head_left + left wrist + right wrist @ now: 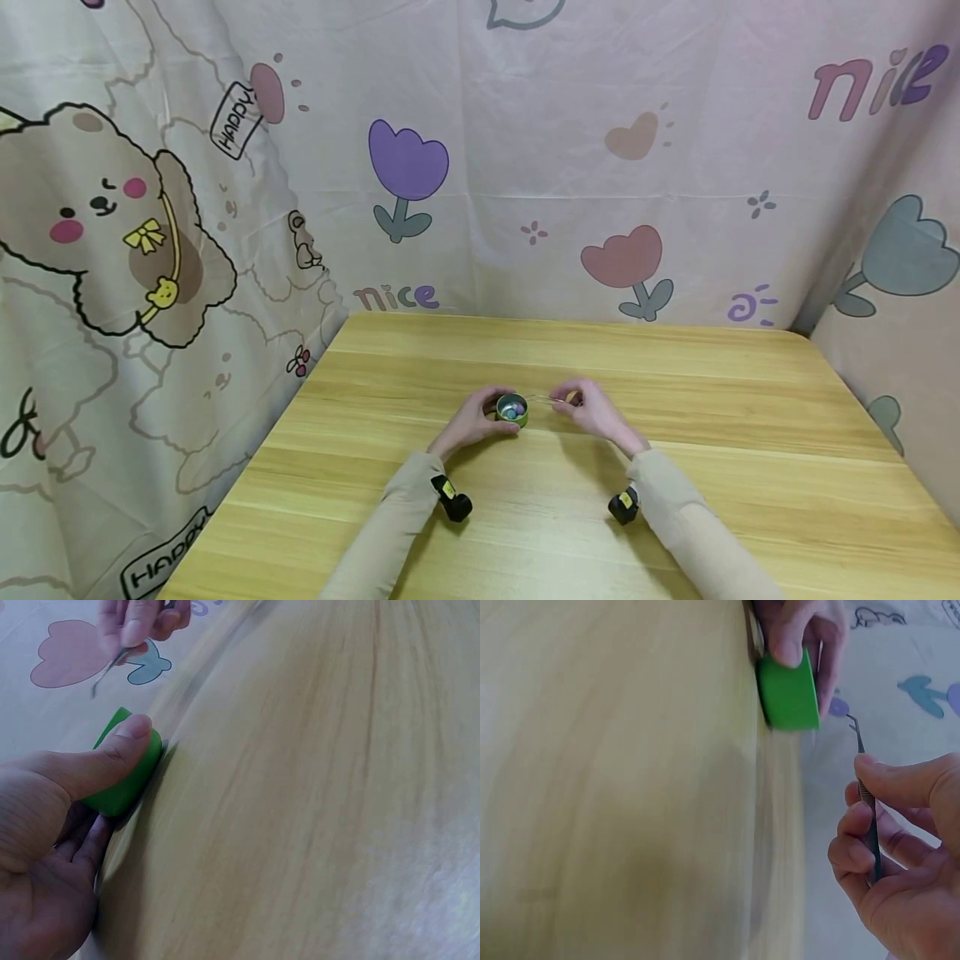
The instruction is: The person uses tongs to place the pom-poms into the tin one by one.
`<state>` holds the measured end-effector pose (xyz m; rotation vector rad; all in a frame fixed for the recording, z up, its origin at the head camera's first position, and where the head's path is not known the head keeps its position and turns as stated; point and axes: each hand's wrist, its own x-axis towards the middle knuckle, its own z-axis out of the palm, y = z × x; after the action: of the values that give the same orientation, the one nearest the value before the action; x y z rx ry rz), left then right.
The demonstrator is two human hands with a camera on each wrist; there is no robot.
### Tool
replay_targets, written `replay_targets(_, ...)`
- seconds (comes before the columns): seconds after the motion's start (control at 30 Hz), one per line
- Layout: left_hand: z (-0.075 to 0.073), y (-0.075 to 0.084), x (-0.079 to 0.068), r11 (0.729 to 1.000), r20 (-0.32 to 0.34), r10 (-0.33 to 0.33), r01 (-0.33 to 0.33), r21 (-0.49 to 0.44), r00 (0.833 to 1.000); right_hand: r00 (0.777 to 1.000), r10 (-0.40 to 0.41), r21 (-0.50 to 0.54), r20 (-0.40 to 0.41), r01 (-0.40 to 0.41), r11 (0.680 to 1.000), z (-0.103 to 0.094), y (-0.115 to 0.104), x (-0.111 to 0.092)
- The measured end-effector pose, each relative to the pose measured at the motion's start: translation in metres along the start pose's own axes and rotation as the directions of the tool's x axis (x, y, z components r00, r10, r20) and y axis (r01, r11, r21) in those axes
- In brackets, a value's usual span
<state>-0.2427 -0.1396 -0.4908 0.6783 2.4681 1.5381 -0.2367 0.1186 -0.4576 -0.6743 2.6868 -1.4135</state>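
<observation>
A small round green container [523, 422] stands on the wooden table, its mouth facing up. Several small coloured balls [514, 412], bluish and purple, lie inside it. My left hand [478, 418] holds the container from its left side; the left wrist view shows the thumb against its green wall [137, 780]. Between the thumb and fingers of my right hand [594, 410] are bent-tip metal tweezers [866, 796]. Their tips point left toward the container, a little apart from its rim. In the right wrist view nothing shows between the slightly parted tips.
The wooden table [495, 533] reaches back to a printed cloth [517, 167] hung behind it and along both sides. A small black device [453, 502] is strapped to the left wrist, and another device [623, 506] to the right wrist.
</observation>
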Motion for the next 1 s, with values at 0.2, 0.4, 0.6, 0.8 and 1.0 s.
replay_targets(0.2,0.0,-0.001,0.0,0.999,-0.003,0.036,-0.036,0.037,0.999,0.998,0.002,-0.064,-0.058,-0.005,0.998,-0.02,0.021,-0.011)
replay_targets(0.4,0.0,-0.001,0.001,1.0,-0.006,-0.011,0.011,0.011,1.0,0.991,0.023,-0.141,-0.13,-0.042,0.989,-0.038,0.038,-0.023)
replay_targets(0.6,0.001,-0.003,0.003,1.0,-0.01,-0.019,0.019,0.015,1.0,0.983,0.074,-0.214,-0.17,-0.11,0.971,-0.049,0.047,-0.033)
replay_targets(0.8,0.001,-0.002,0.003,0.999,-0.011,-0.034,0.034,0.024,0.999,0.984,0.046,-0.28,-0.175,-0.094,0.955,-0.053,0.053,-0.038)
replay_targets(1.0,0.002,0.0,0.002,0.999,-0.017,-0.03,0.03,0.035,0.999,0.988,0.041,-0.312,-0.151,-0.087,0.946,-0.054,0.056,-0.039)
